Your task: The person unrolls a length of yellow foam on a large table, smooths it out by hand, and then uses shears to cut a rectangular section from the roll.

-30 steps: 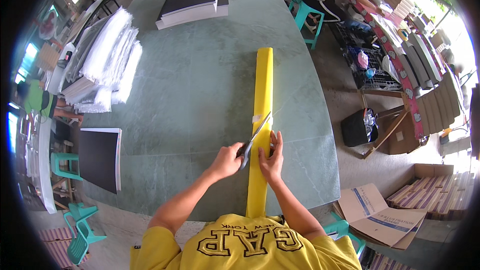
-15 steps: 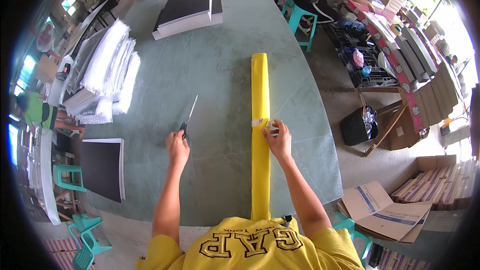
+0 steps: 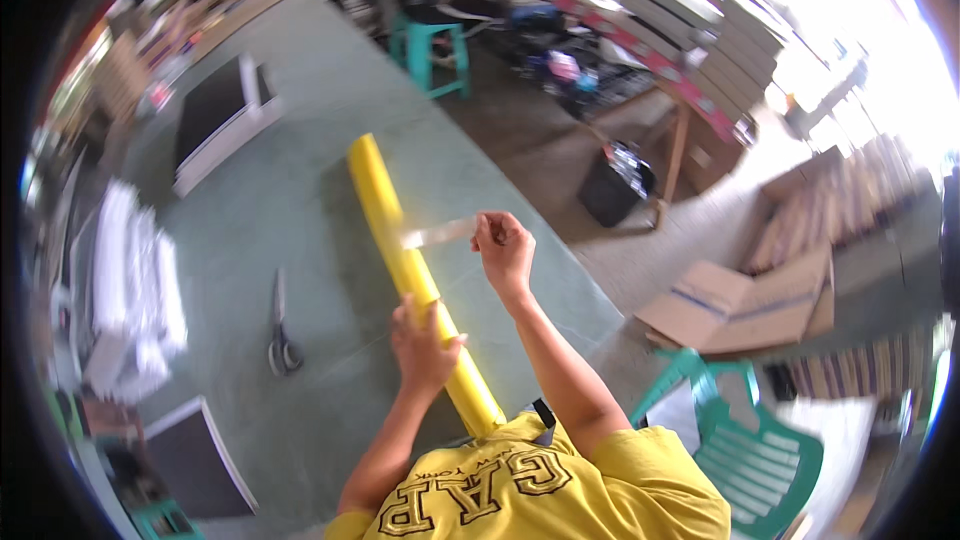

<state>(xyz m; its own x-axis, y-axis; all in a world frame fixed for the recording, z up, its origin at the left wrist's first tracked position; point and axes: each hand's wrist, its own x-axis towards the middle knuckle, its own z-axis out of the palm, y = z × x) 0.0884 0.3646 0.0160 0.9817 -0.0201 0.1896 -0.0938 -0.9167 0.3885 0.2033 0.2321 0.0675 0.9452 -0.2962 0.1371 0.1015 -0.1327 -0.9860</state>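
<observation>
A long yellow roll [image 3: 375, 185] lies slantwise on the green table, its near end close to my body. My left hand [image 3: 425, 348] is wrapped round the roll below its middle. From the roll's middle a pale strip, probably tape [image 3: 440, 233], stretches out to the right. The strip's free end is pinched in the fingers of my right hand [image 3: 503, 245], which is raised off the roll. Left of the roll, a pair of scissors [image 3: 280, 335] with dark handles rests on the table, touched by neither hand.
Black-topped stacks [image 3: 212, 110] and clear plastic packs [image 3: 130, 290] line the table's left side, with a black board [image 3: 200, 465] nearer. To the right are a green chair [image 3: 757, 455], flattened cardboard [image 3: 740, 305] and a black bin [image 3: 612, 190]. A person works beyond a green stool [image 3: 430, 50].
My left hand has let go of the scissors and taken hold of the yellow roll. My right hand has drawn the strip out to the right. The view has turned rightward.
</observation>
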